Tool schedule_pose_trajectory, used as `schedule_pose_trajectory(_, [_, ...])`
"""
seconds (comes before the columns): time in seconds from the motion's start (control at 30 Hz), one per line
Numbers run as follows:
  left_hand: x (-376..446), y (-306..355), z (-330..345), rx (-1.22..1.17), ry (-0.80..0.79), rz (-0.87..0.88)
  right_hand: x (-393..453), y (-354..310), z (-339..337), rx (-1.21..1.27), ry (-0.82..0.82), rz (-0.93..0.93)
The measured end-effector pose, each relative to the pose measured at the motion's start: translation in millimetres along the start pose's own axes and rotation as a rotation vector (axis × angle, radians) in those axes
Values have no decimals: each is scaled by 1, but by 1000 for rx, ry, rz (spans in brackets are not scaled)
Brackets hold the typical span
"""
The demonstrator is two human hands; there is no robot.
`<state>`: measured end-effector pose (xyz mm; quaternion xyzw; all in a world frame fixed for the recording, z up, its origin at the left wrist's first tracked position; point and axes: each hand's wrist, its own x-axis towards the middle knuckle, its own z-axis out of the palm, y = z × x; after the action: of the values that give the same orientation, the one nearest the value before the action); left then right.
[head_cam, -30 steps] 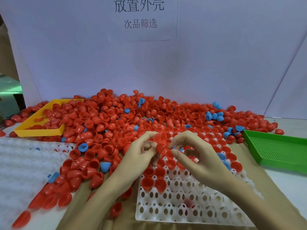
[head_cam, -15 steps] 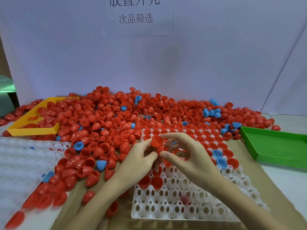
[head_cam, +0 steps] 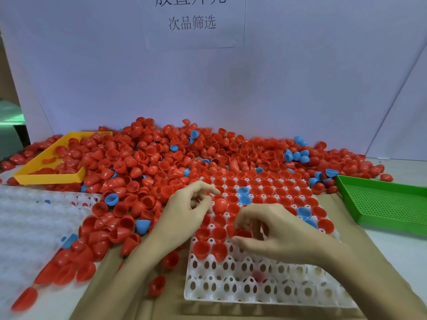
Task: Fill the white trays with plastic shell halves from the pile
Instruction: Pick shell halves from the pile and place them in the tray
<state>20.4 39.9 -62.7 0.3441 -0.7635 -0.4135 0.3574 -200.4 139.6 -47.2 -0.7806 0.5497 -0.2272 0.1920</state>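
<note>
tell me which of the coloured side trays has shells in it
The yellow tray at far left: red shells lie inside it. The green tray at right holds none.

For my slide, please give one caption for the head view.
Two hands seat red plastic shell halves in a white perforated tray.

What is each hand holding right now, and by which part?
The right hand pinches a red shell half by its rim over the white tray. The left hand has curled fingers; whether it holds anything cannot be told.
</note>
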Motion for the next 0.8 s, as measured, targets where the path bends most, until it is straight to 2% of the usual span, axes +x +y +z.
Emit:
schedule_pose_trajectory(0.17, [-3,0,1,113,-86,88,2,3,6,-38,-20,-14])
schedule_pose_trajectory(0.37, [-8,0,4,180,-283,174,3,7,11,-83,-30,-32])
schedule_pose_trajectory(0.5, [-10,1,4,254,-344,202,4,7,7,-43,-23,-25])
schedule_pose_trajectory(0.67, [-10,3,3,304,-374,252,3,20,-22,136,97,40])
schedule_pose_trajectory(0.8, [-10,0,5,376,-392,315,14,54,-47,53,289,164])
